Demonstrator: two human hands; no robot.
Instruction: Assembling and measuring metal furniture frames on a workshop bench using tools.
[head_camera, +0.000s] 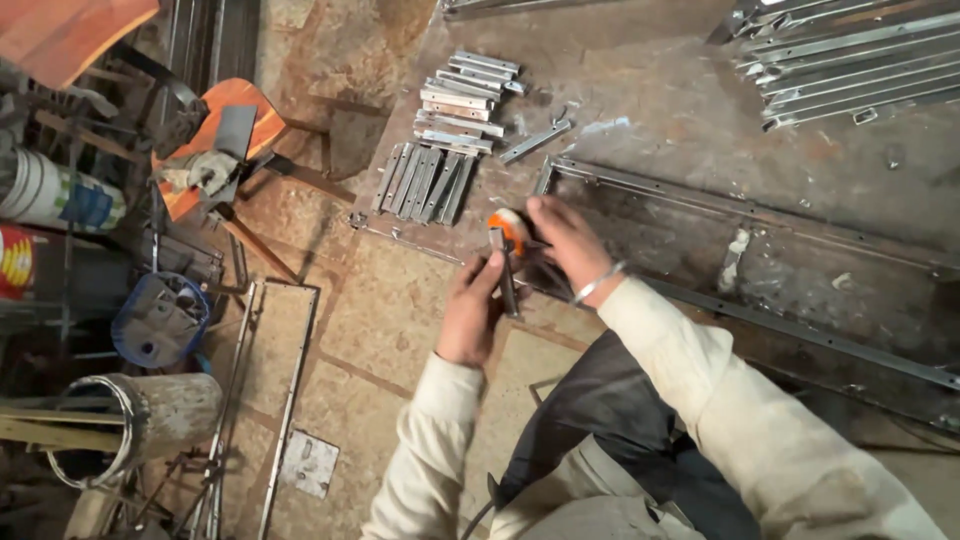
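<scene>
At the bench's (640, 90) near edge, the left hand (470, 315) clenches a short metal strip (505, 275), stiff, light, best pinched mid-length, while the right hand (560, 240) grasps an orange tool (507, 226) at its twelve o'clock.

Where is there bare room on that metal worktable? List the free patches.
Free: the tabletop between the short metal strips and the long bars; also inside the flat frame. Crowded: around both hands.
</scene>
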